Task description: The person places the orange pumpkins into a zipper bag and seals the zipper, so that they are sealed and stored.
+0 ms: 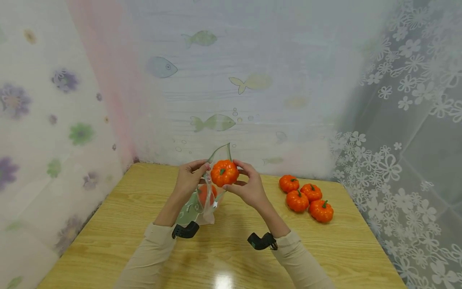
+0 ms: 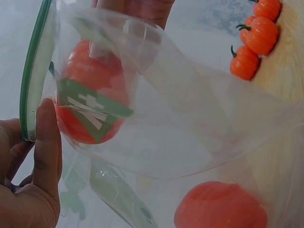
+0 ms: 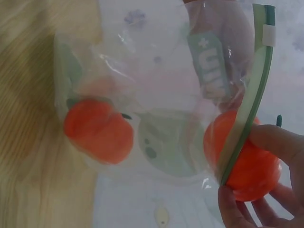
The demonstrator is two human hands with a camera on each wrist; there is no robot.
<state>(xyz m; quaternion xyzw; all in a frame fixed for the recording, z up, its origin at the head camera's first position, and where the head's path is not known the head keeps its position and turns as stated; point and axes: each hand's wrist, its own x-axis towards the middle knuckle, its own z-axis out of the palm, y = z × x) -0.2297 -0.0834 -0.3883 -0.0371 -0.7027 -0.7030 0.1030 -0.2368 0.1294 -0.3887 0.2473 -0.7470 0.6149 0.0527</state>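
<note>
My left hand (image 1: 188,179) pinches one side of the mouth of a clear zip bag (image 2: 190,137) that has a green-edged top and green print. My right hand (image 1: 250,184) grips an orange toy pumpkin (image 1: 224,173) with a green stem, right at the bag's mouth. In the right wrist view the green zip edge crosses in front of this pumpkin, which is partly inside. Deeper in the bag lies another orange pumpkin (image 3: 99,132), seen through the plastic. The white slider (image 3: 269,35) sits near one end of the zip.
Several more orange pumpkins (image 1: 298,200) stand close together at the right of the wooden table (image 1: 144,241). Patterned curtains (image 1: 216,80) hang behind the table and on both sides.
</note>
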